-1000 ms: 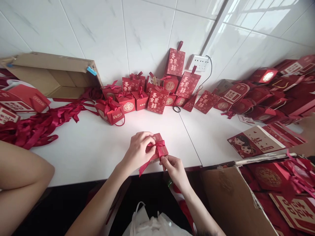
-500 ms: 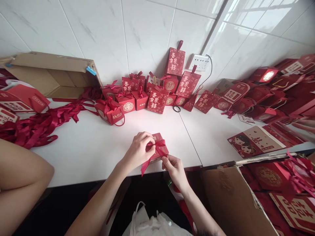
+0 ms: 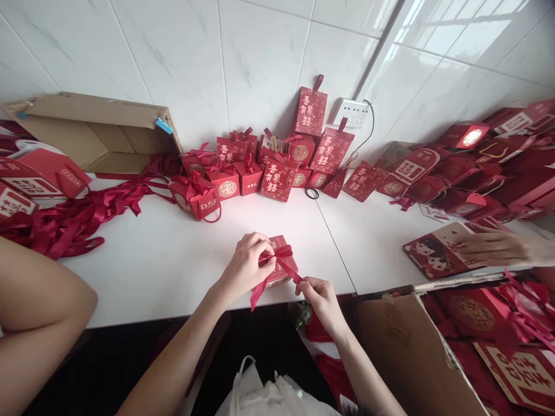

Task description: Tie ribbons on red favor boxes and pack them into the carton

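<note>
A small red box (image 3: 281,270) lies near the front edge of the white table, with a red ribbon (image 3: 284,251) tied in a bow over its top. My left hand (image 3: 249,261) pinches the bow at its knot, on the left part of the box. One ribbon tail hangs down below that hand at the box's front left. The other tail runs tight to the lower right, where my right hand (image 3: 318,297) grips it between thumb and fingers, just off the box's corner.
Several red gift boxes (image 3: 228,182) and tags stand along the tiled wall. Red ribbons (image 3: 87,222) and a cardboard box (image 3: 108,127) lie left. Another person's hand (image 3: 489,247) rests on printed red packaging (image 3: 427,257) at right. An open carton (image 3: 403,346) stands front right.
My right hand has moved right and slightly down, drawing the ribbon tail out from the bow. The other person's hand has come in from the right onto the flat packaging.
</note>
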A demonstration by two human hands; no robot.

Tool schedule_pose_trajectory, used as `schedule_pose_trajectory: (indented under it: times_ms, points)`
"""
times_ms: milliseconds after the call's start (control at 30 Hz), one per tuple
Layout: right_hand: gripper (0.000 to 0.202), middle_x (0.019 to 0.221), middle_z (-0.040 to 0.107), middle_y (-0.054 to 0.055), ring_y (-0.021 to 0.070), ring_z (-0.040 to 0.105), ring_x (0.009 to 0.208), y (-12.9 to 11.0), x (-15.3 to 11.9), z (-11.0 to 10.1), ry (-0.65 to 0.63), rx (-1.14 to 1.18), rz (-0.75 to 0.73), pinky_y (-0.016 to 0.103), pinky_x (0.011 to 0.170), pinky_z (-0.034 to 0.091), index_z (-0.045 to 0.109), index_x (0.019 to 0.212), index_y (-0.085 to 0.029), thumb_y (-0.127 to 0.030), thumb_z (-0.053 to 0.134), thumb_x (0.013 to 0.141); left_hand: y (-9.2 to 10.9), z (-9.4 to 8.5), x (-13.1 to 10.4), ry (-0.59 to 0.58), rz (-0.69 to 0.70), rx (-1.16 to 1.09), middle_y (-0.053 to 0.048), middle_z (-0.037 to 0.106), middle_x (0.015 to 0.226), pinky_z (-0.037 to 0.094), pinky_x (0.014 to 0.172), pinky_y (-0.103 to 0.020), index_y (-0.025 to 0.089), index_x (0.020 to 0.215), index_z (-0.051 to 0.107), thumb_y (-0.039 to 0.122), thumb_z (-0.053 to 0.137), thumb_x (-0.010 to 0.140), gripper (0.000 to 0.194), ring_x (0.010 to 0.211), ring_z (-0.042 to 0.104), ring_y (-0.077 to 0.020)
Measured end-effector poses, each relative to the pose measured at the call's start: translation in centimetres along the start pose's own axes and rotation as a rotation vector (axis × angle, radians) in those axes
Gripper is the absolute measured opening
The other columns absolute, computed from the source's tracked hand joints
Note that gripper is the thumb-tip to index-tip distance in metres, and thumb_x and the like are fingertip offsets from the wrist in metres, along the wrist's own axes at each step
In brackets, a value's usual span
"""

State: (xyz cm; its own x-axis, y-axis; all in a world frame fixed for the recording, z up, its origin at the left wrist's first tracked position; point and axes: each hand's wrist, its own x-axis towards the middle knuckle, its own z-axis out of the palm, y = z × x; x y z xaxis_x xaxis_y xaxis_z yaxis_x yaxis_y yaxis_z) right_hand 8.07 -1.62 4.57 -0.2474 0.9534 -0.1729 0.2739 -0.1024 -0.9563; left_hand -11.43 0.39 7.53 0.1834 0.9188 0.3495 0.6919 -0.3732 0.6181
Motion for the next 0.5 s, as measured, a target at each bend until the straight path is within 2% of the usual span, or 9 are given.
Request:
schedule_pose_trajectory:
  times_ms: [100,200,267,367,433,500]
  points:
    - [0.039,0.050,0.038,-0.002,0.0112,0.034,0.051,-0.1,0.2,-1.3,0.025,-0.038,-0.047,0.025,0.050,0.029,0.047,0.052,-0.018,-0.045,0.041,0.079,-0.1,-0.1,-0.1,0.008,-0.005,-0.042,-0.003,0.055,0.094,0.045,0.089,-0.037,0.021,0.078,0.051,0.017,0.051,0.081,0.005,0.098,0.052,-0.0197]
    - [0.035,0.057,0.044,-0.001,0.0132,0.040,0.056,-1.2,1.0,-2.6,0.239,-0.149,-0.135,0.026,0.054,0.033,0.051,0.063,-0.018,-0.046,0.037,0.081,-0.4,-0.7,-0.4,0.011,-0.037,-0.143,-0.004,0.055,0.102,0.045,0.090,-0.036,0.022,0.095,0.050,0.021,0.050,0.082,0.012,0.101,0.053,-0.0187]
    - [0.036,0.059,0.045,-0.001,0.0132,0.041,0.057,-2.5,1.7,-2.8,0.320,-0.234,-0.166,0.025,0.055,0.034,0.052,0.069,-0.019,-0.049,0.037,0.083,-0.6,-1.1,-0.7,0.026,-0.061,-0.165,-0.005,0.054,0.107,0.045,0.092,-0.035,0.022,0.101,0.048,0.023,0.047,0.084,0.017,0.104,0.053,-0.0183]
    - [0.046,0.053,0.041,-0.002,0.0121,0.038,0.053,-4.3,3.0,-1.8,0.198,-0.334,-0.166,0.025,0.052,0.031,0.048,0.062,-0.019,-0.056,0.033,0.085,-0.8,-1.7,-1.1,0.066,-0.068,-0.058,-0.006,0.054,0.109,0.040,0.096,-0.039,0.022,0.094,0.050,0.023,0.047,0.084,0.011,0.110,0.049,-0.0208]
    - [0.051,0.049,0.035,-0.003,0.0107,0.033,0.049,-5.2,3.7,-0.6,0.104,-0.394,-0.146,0.025,0.050,0.027,0.040,0.054,-0.020,-0.061,0.033,0.084,-0.8,-1.8,-1.3,0.082,-0.079,0.021,-0.005,0.055,0.106,0.038,0.097,-0.042,0.021,0.089,0.051,0.024,0.050,0.083,0.007,0.111,0.048,-0.0224]
    - [0.054,0.047,0.033,-0.004,0.0097,0.029,0.048,-5.7,4.3,0.6,0.068,-0.428,-0.131,0.025,0.048,0.025,0.031,0.050,-0.020,-0.063,0.036,0.083,-0.6,-1.9,-1.4,0.093,-0.099,0.056,-0.004,0.057,0.101,0.039,0.095,-0.042,0.021,0.085,0.051,0.024,0.050,0.084,0.003,0.106,0.051,-0.0219]
